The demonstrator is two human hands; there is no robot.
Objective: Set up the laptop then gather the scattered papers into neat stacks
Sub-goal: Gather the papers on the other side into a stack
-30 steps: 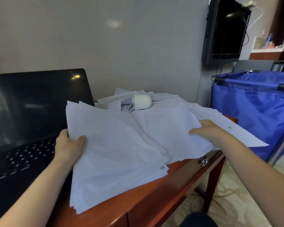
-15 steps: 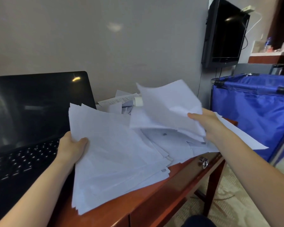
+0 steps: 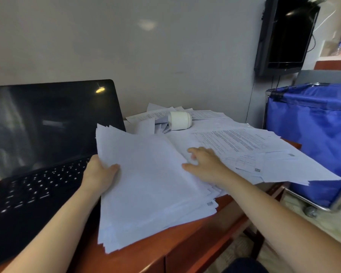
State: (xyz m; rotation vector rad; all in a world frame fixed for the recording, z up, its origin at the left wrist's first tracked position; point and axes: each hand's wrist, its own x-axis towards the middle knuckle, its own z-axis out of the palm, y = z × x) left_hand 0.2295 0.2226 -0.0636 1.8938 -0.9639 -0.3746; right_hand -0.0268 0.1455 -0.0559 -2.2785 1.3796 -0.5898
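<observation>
An open black laptop (image 3: pixel 47 134) stands at the left of the wooden desk (image 3: pixel 165 239), its screen dark. A thick stack of white papers (image 3: pixel 150 186) lies beside it, tilted up on its left edge. My left hand (image 3: pixel 98 172) grips that left edge, thumb on top. My right hand (image 3: pixel 207 164) rests flat, fingers spread, on the stack's right side. More loose printed sheets (image 3: pixel 254 150) spread over the desk to the right, some overhanging its edge.
A white jar (image 3: pixel 179 120) lies on its side on papers near the wall. A blue fabric cart (image 3: pixel 313 134) on a metal frame stands right of the desk. A dark wall-mounted screen (image 3: pixel 287 32) hangs above it.
My right hand lifted several sheets from the right pile, laid them onto the stack held by my left hand, and now presses flat on it. Printed sheets beneath are uncovered.
</observation>
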